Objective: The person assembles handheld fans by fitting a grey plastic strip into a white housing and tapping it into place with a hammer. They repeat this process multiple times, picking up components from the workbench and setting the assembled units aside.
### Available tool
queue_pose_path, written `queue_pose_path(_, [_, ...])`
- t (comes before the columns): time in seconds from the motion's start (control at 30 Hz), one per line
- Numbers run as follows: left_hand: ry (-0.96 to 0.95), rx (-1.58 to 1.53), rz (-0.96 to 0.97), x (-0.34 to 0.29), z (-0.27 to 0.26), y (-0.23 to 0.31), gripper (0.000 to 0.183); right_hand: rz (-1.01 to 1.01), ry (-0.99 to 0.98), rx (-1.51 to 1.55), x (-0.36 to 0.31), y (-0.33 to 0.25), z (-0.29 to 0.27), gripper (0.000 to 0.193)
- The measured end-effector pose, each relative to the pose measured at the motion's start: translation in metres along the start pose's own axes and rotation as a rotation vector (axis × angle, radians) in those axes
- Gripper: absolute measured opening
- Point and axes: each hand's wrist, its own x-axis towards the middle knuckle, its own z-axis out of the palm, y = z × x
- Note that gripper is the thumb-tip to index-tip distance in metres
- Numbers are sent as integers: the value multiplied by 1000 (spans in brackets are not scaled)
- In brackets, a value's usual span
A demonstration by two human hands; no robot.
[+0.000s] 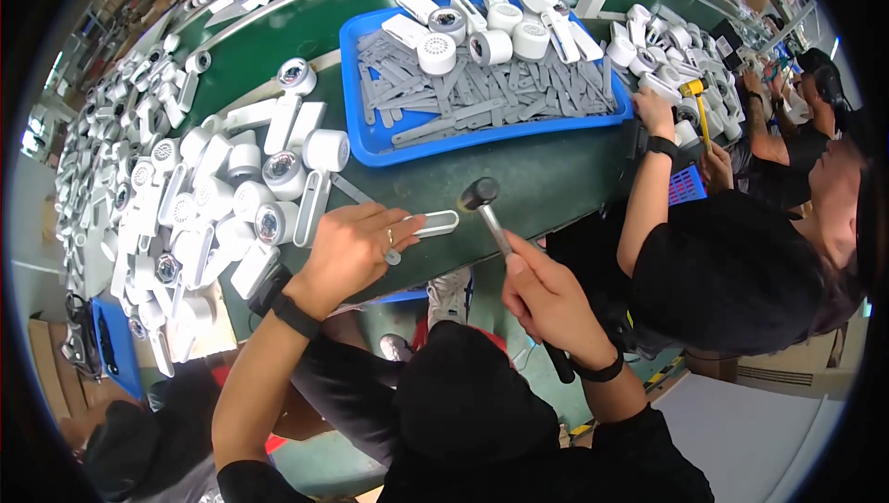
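Note:
My left hand (356, 248) is closed over a white handle-shaped part at the near edge of the table. Only the rounded end of the white handle part (438, 223) shows past my fingers; the rest is hidden. A thin grey strip (352, 190) sticks out beyond the hand, and a small grey rounded end (394, 257) shows below it. In my right hand (546, 295) is a hammer (480, 194) with a dark head, a metal shaft and a black grip. Its head is raised just right of the white part, apart from it.
White handheld fans (213, 197) lie heaped on the left. Behind my hands, a blue tray (380, 153) holds many grey strips (482, 100) and several fans. To the right, a co-worker's hand (718, 168) grips a yellow hammer (699, 105) beside another fan pile (662, 44).

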Motion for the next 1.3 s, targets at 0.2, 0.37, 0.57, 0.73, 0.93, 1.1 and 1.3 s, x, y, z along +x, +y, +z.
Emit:
queue_pose_path(0.2, [-264, -14, -5, 11, -22, 25, 27, 7, 65, 153, -7, 6, -4, 46])
queue_pose_path(0.37, [-417, 62, 228, 6, -32, 16, 11, -17, 74, 120, -15, 16, -11, 46])
queue_pose_path(0.57, [-171, 0, 151, -16, -46, 8, 18, -30, 30, 85, -10, 10, -10, 46])
queue_pose_path(0.73, [360, 11, -508, -73, -14, 53, 44, -29, -145, 37, 0, -2, 4, 48])
queue_pose_path(0.93, [456, -37, -759, -69, 30, 56, 32, -6, -252, -102, 15, -16, 26, 47])
queue_pose_path(1.1, [354, -124, -808, -72, 18, 36, 30, -30, -246, -183, 12, -37, 45, 48])
queue_pose_path(1.3, [335, -154, -815, -67, 17, 37, 30, -140, -230, -236, 28, -18, 58, 47])
